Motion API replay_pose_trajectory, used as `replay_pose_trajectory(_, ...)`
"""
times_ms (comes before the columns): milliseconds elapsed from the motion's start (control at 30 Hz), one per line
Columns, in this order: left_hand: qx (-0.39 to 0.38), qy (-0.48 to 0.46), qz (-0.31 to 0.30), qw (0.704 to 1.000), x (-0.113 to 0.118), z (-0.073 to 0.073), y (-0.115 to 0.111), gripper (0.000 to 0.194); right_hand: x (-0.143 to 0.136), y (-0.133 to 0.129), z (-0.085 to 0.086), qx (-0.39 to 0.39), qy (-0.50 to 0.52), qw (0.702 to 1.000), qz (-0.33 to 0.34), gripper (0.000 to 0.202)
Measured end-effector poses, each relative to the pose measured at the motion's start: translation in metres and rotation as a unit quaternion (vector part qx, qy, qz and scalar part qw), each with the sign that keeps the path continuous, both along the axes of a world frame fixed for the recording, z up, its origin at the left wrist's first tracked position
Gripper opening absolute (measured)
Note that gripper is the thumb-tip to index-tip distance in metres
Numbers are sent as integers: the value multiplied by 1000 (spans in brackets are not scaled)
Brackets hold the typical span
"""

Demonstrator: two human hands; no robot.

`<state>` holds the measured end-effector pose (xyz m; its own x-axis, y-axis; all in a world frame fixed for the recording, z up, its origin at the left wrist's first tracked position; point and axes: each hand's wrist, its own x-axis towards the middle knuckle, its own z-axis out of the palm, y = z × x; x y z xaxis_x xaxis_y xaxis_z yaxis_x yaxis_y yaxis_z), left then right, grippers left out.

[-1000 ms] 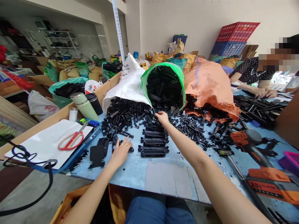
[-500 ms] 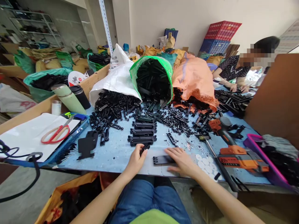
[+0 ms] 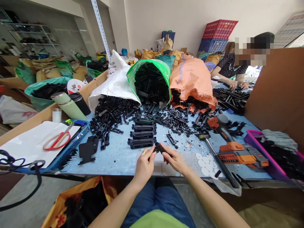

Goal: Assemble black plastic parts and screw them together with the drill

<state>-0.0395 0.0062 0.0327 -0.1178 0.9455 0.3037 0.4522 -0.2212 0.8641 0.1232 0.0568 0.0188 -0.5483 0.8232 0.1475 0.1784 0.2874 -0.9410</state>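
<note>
Both my hands meet over the front of the blue table. My left hand pinches a small black part in its fingertips. From the other side my right hand grips a longer black piece, whose end touches or overlaps that small part; how they join is too small to tell. Just beyond my hands lies a row of black assembled bars, stacked one behind another. A single black bar rests to their right.
White, green and orange sacks spill black parts at the back. On the right are a power drill, a hammer and a purple bin. Scissors lie on the left. Another person works at back right.
My right hand has lifted the flat black piece off the table and brought it to my left hand. Both hands are now together. The view has shifted slightly.
</note>
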Motion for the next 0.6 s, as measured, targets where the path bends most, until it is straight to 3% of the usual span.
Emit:
replay_pose_trajectory(167,57,-23,85,994,20,0,-3,36,-4,-10,5,42,22,998,-45,45)
replay_pose_trajectory(267,77,-21,59,995,24,3,0,34,-7,-18,4,60,15,998,-26,45)
replay_pose_trajectory(400,96,-43,74,992,21,11,4,32,-14,-27,-4,52,84,991,-90,46)
replay_pose_trajectory(600,61,-47,-6,997,12,11,14,30,-21,-32,-21,28,103,987,-121,47)
